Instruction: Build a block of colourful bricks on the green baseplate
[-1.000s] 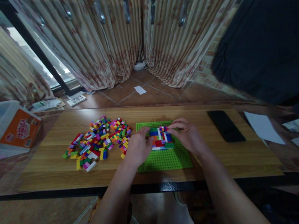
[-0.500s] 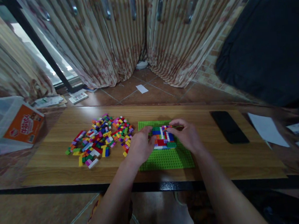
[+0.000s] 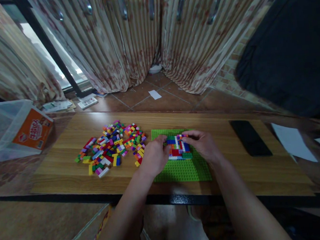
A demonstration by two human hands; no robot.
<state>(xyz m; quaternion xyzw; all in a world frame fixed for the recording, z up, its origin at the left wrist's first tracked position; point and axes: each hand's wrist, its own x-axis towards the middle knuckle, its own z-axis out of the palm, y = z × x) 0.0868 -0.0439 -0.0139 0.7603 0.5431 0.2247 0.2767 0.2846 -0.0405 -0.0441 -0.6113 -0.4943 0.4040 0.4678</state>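
Note:
On the green studded baseplate (image 3: 181, 172) stands a low structure of building bricks (image 3: 176, 153) in red, white, blue and green. My left hand (image 3: 154, 156) curls around its left side, thumb and forefinger touching the edge. At the structure's far right corner, my right hand (image 3: 205, 145) pinches a small building brick (image 3: 183, 136), purple and orange in tone. Whether that brick is one piece or several is too small to tell. Fingers hide parts of the structure on both sides. Left of the plate lies a loose pile of coloured bricks (image 3: 105, 149).
The wooden table (image 3: 78, 181) has a dark front edge. A black phone (image 3: 250, 138) lies to the right, beside white paper (image 3: 293, 142). A clear plastic box (image 3: 2, 115) with an orange label is at the left. Curtains (image 3: 134, 47) hang behind.
The whole view has shifted slightly, so everything sits a little further right. Both hands stay at the structure; the right fingers have moved only slightly around the small brick.

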